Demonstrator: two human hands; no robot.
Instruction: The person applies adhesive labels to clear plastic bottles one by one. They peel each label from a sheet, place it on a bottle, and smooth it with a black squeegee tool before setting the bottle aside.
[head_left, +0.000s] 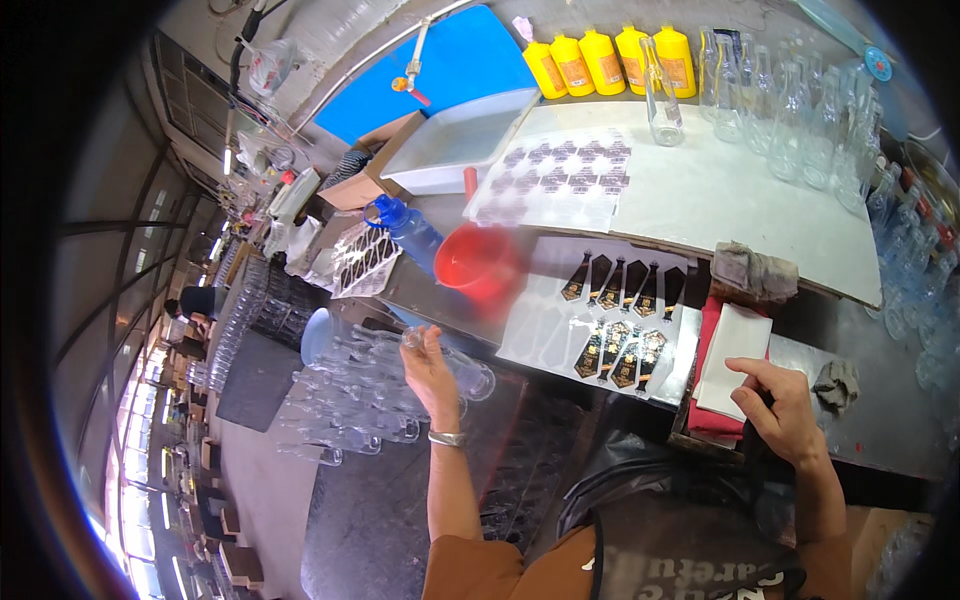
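Observation:
My left hand (432, 378) is closed around the narrow part of a clear glass bottle (470, 377), whose base points to the right. Beside and beyond that hand, several more clear glass bottles (345, 400) lie on their sides in a stack. My right hand (785, 408) hovers near a folded white cloth or paper pad (733, 355) on a red cloth (708, 425). Its index finger and thumb are apart, with nothing visible between them. Between the hands lies a sheet of black, bottle-shaped labels (620, 345) with gold print.
A red bucket (478, 262) and blue water bottle (410, 232) stand ahead. On the white-topped bench (760, 200) are a printed sheet (570, 180), one upright glass bottle (662, 110), yellow jugs (602, 62) and several clear bottles (790, 120). A grey rag (755, 270) hangs at its edge.

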